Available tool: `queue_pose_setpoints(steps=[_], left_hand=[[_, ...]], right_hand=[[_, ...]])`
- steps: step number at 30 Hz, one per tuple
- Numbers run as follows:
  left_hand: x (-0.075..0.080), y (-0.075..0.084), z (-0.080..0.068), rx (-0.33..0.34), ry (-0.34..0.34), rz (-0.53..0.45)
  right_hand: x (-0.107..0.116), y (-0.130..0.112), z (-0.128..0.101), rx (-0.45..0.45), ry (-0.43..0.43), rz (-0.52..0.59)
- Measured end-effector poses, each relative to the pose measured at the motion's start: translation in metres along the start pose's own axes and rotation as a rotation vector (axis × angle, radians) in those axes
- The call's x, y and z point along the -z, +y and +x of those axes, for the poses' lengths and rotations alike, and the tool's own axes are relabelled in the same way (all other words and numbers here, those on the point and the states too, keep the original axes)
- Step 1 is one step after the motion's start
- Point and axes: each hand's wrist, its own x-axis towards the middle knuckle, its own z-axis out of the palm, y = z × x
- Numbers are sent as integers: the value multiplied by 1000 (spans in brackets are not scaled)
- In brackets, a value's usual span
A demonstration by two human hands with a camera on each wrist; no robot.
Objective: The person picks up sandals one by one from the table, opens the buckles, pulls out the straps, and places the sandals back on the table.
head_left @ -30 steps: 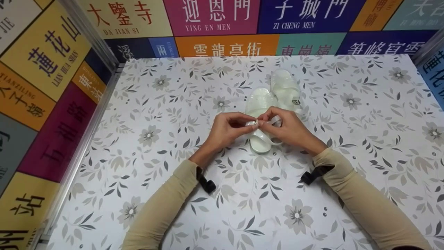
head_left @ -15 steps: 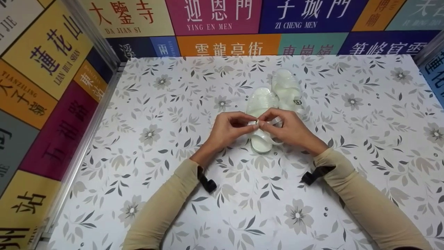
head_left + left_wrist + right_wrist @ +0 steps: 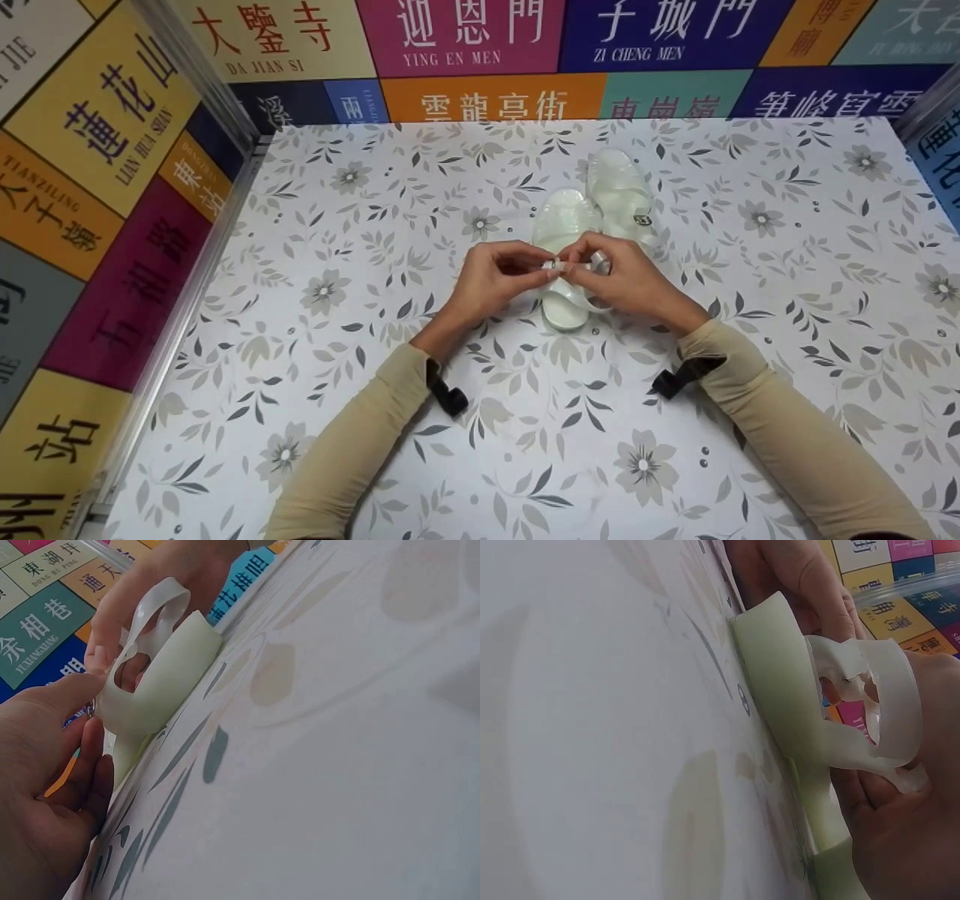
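Observation:
A pale green, translucent sandal [image 3: 566,214] lies on the flower-patterned table with its heel toward me. My left hand [image 3: 491,277] pinches a small metal buckle [image 3: 91,708] at the sandal's left side between thumb and fingertips. From the right, my right hand [image 3: 619,274] pinches the ankle strap [image 3: 600,261] close to that buckle, and the fingertips of both hands meet there. In the right wrist view the strap [image 3: 900,701] loops up above the heel [image 3: 780,675]. The fingers partly hide the buckle.
The matching sandal [image 3: 616,180] lies just behind and to the right, its buckle [image 3: 642,220] on its right side. Panels with large printed characters [image 3: 465,37] stand along the back and left of the table [image 3: 480,465]. Black bands [image 3: 688,375] hang at both cuffs.
The strap end between my fingertips has shifted slightly at the buckle, and its loop by the right hand shows more. Both hands stay in nearly the same place.

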Motion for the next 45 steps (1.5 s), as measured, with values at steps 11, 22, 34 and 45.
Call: queue_pose_setpoints(steps=[11, 22, 34, 45], left_hand=[[1, -1, 0, 7, -25, -7], [2, -1, 0, 38, -19, 18], [2, -2, 1, 9, -17, 30], [7, -2, 1, 10, -59, 68]], right_hand=[[1, 1, 0, 14, 22, -2], [1, 2, 1, 28, 81, 9], [-1, 2, 2, 79, 155, 104], [9, -5, 3, 199, 162, 122]])
